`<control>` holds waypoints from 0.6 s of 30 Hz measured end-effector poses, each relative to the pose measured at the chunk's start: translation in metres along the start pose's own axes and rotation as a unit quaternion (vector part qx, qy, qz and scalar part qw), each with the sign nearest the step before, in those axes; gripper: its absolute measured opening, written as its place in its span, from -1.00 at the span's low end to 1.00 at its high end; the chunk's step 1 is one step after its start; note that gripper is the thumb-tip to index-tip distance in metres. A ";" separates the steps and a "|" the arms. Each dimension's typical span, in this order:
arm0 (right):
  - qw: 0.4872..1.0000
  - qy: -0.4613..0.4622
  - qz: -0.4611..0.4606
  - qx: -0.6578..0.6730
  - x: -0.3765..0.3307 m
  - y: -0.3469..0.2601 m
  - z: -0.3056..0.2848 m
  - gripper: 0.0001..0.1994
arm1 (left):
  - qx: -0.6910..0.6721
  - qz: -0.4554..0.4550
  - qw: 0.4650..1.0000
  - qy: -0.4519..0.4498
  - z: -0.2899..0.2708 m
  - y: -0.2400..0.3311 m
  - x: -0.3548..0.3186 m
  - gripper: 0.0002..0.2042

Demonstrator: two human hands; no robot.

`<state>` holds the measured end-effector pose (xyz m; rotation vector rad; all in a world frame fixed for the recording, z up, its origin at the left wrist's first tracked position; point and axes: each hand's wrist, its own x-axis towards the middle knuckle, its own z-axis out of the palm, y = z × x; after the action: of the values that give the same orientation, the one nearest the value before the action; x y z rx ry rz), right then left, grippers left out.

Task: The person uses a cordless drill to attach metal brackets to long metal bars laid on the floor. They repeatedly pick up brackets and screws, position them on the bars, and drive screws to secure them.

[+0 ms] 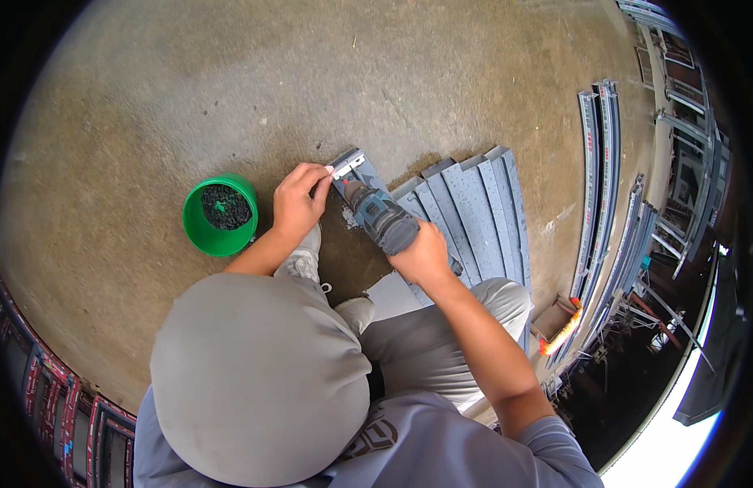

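My right hand grips a cordless drill with a dark and blue-grey body. The drill's front end is over a grey metal profile. A small white slotted bracket lies near that profile's far end. My left hand is closed, with thumb and fingertips pinched at the bracket's left end. Whether a screw is also between these fingers is too small to tell. To the left of my left hand stands a green bucket holding many small dark pieces.
Several more grey profiles lie fanned out to the right, by my bent knee. Long metal bars lie farther right, near an orange-and-yellow object. Dark red frames stand at the lower left. My shoes are close to the work on the concrete floor.
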<state>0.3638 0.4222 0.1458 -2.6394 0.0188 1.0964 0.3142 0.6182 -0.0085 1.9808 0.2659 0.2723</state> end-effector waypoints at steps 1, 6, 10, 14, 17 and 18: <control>1.000 -0.004 0.001 -0.003 0.000 0.000 -0.001 -0.44 | 0.000 -0.003 1.000 0.000 0.000 0.000 0.000 -0.88; 1.000 -0.007 -0.006 -0.011 0.001 -0.004 -0.004 -0.43 | 0.000 -0.002 1.000 -0.002 0.000 -0.002 -0.001 -0.87; 1.000 0.003 -0.011 -0.022 0.002 -0.005 -0.004 -0.45 | 0.007 0.002 1.000 -0.003 0.000 -0.002 -0.001 -0.87; 0.999 -0.004 -0.029 -0.036 0.004 -0.006 -0.006 -0.49 | 0.009 0.002 1.000 -0.006 -0.001 -0.001 0.000 -0.86; 0.997 0.020 -0.051 -0.059 0.007 -0.009 -0.007 -0.51 | 0.007 0.000 1.000 -0.006 -0.002 0.000 0.001 -0.85; 0.996 0.018 -0.059 -0.068 0.008 -0.010 -0.009 -0.52 | 0.005 0.001 1.000 -0.004 -0.002 0.000 0.001 -0.84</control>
<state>0.3765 0.4304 0.1489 -2.7399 -0.2101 1.0462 0.3144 0.6200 -0.0076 1.9909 0.2613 0.2650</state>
